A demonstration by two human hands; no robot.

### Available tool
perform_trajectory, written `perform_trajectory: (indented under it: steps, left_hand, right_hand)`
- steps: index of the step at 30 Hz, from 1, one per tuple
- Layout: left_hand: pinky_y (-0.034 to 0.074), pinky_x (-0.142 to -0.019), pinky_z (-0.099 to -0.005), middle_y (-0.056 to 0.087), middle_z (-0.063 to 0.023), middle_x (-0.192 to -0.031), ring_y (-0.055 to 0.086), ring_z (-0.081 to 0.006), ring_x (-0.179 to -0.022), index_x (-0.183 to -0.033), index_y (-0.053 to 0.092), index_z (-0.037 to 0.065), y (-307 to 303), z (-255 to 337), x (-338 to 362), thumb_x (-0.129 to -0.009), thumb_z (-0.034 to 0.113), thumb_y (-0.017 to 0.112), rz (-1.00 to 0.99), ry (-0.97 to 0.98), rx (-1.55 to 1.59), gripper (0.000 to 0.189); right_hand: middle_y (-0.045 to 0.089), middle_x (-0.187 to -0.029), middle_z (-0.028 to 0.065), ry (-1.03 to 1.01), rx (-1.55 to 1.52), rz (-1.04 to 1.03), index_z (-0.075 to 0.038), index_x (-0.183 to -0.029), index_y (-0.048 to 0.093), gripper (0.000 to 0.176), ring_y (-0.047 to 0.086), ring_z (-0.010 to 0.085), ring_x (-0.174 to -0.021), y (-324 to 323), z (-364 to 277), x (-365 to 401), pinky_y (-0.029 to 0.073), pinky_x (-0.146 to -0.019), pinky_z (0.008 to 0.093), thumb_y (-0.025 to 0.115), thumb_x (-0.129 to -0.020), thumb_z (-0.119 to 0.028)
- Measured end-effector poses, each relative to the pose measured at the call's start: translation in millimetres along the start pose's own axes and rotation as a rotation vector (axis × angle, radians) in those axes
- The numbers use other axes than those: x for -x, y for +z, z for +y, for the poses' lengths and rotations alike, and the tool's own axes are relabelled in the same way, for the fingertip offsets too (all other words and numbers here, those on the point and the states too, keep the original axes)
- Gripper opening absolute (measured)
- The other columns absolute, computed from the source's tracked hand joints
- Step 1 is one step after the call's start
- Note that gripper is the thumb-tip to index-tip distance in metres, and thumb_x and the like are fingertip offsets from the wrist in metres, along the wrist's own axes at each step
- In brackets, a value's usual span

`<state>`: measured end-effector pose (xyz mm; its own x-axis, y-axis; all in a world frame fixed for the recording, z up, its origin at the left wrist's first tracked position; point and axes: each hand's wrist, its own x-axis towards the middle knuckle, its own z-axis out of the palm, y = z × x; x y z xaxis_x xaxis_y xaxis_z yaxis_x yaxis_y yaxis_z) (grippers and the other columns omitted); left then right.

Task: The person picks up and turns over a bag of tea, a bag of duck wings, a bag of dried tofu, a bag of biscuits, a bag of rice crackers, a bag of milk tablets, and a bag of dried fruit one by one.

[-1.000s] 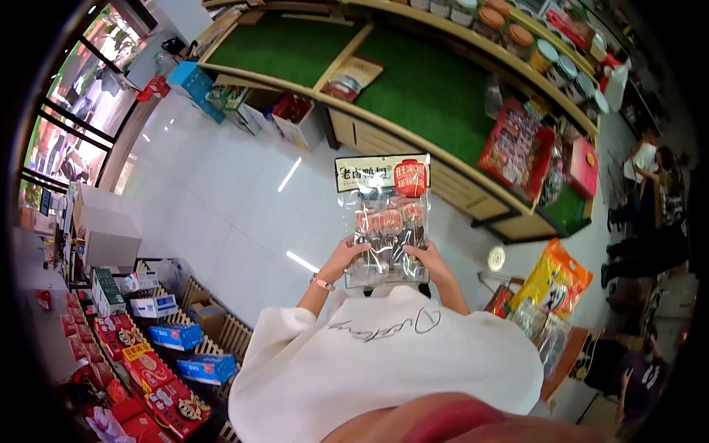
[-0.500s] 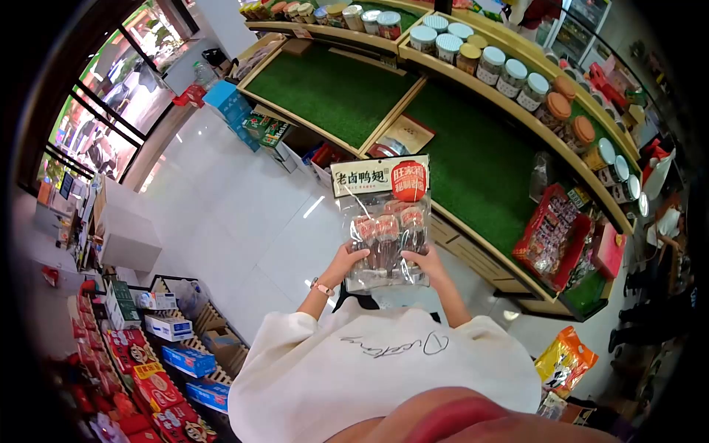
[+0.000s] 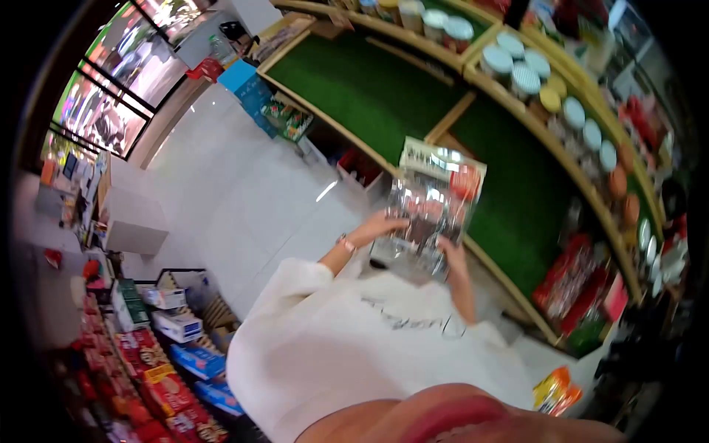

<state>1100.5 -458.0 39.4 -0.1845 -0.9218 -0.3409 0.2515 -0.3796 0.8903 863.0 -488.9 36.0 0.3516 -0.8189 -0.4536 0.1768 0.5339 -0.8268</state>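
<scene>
From where I watch, a shop room with a pale, shiny floor (image 3: 244, 199) surrounds a green-topped counter (image 3: 517, 214) that runs from the top of the frame to the right. Nearest to me is a white top (image 3: 354, 354) with dark script across the chest. Just beyond it, in the middle of the frame, the left hand (image 3: 385, 226) and right hand (image 3: 453, 255) grip the lower sides of a clear packet (image 3: 427, 214), thumbs on its front. The packet tilts, its pale header toward the counter; the print is blurred. At lower left I see red packs (image 3: 166, 390) beside blue boxes (image 3: 199, 360); at lower right, a yellow-and-orange bag (image 3: 557, 391). Farther off, lidded jars (image 3: 525, 77) line the counter's raised back, and glass panes (image 3: 111, 100) fill the upper left.
</scene>
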Motion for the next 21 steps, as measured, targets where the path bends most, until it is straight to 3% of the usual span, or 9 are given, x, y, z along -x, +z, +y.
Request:
perform_trajectory:
  steps: [1,2,4,7,10,14,16,21]
  left_hand:
    - [0.036,-0.06,-0.0216,0.057,0.0027,-0.09,0.045,-0.0032,-0.072,-0.12,0.05,0.006,-10,-8,-20,-0.08,0.029,0.063,0.025,0.068,-0.085,0.048]
    - [0.035,-0.058,-0.0203,0.056,0.0025,-0.09,0.044,-0.0038,-0.069,-0.122,0.049,0.005,-9,11,-28,-0.08,0.029,0.062,0.095,0.006,-0.174,0.05]
    - [0.033,-0.056,-0.0187,0.056,0.0024,-0.087,0.043,-0.0041,-0.066,-0.122,0.048,0.004,-14,26,-43,-0.079,0.028,0.063,0.03,-0.072,-0.116,0.051]
    - [0.032,-0.054,-0.0178,0.056,0.003,-0.084,0.043,-0.004,-0.064,-0.118,0.052,0.004,-16,37,-71,-0.079,0.028,0.063,-0.003,-0.149,-0.079,0.047]
    - [0.032,-0.053,-0.0185,0.057,0.0031,-0.082,0.043,-0.0036,-0.064,-0.113,0.054,0.004,-15,11,-117,-0.078,0.028,0.064,-0.067,-0.218,0.024,0.043]
    - [0.043,-0.067,-0.0212,0.06,-0.0001,-0.093,0.054,-0.0068,-0.077,-0.111,0.053,0.002,4,16,-165,-0.08,0.023,0.063,-0.133,-0.3,-0.187,0.039]
    - [0.044,-0.078,-0.0223,0.058,-0.0017,-0.1,0.055,-0.0088,-0.089,-0.114,0.05,0.001,23,22,-185,-0.082,0.021,0.061,-0.201,-0.329,0.195,0.04]
    - [0.041,-0.082,-0.0214,0.055,-0.0041,-0.108,0.052,-0.009,-0.096,-0.12,0.044,0.0,33,1,-276,-0.083,0.021,0.06,-0.184,-0.375,0.083,0.045]
  right_hand:
    - [0.058,-0.097,0.0045,-0.111,0.037,0.082,-0.002,-0.113,0.049,0.04,0.055,0.0151,-0.086,4,3,-16,0.046,-0.076,0.0283,0.063,-0.076,-0.012]
    - [0.056,-0.102,0.0052,-0.157,-0.063,0.099,-0.004,-0.116,0.047,0.044,0.054,0.0165,-0.092,3,13,-35,0.044,-0.081,0.0294,0.063,-0.076,-0.012]
    - [0.057,-0.102,0.0052,0.018,-0.024,0.112,-0.003,-0.116,0.047,0.043,0.054,0.0167,-0.091,-1,3,-45,0.045,-0.08,0.0294,0.062,-0.076,-0.01]
    - [0.059,-0.095,0.0033,0.018,-0.18,0.188,-0.002,-0.108,0.052,0.035,0.056,0.0139,-0.085,11,-16,-50,0.045,-0.077,0.0265,0.064,-0.076,-0.008]
    - [0.058,-0.101,0.006,0.043,-0.223,0.282,-0.001,-0.114,0.048,0.042,0.056,0.0158,-0.089,-12,-17,-62,0.045,-0.077,0.0279,0.064,-0.076,-0.006]
    - [0.055,-0.107,0.0065,0.074,-0.223,0.318,-0.002,-0.12,0.044,0.049,0.054,0.0166,-0.094,-49,-30,-82,0.046,-0.078,0.0283,0.064,-0.076,-0.013]
    - [0.056,-0.106,0.0053,0.05,-0.246,0.317,-0.003,-0.119,0.045,0.049,0.053,0.0155,-0.095,-75,-26,-97,0.044,-0.08,0.027,0.066,-0.076,-0.014]
    - [0.06,-0.094,0.003,0.185,-0.254,0.347,-0.003,-0.107,0.053,0.038,0.057,0.0142,-0.081,-144,-21,-164,0.048,-0.072,0.0273,0.067,-0.075,-0.018]
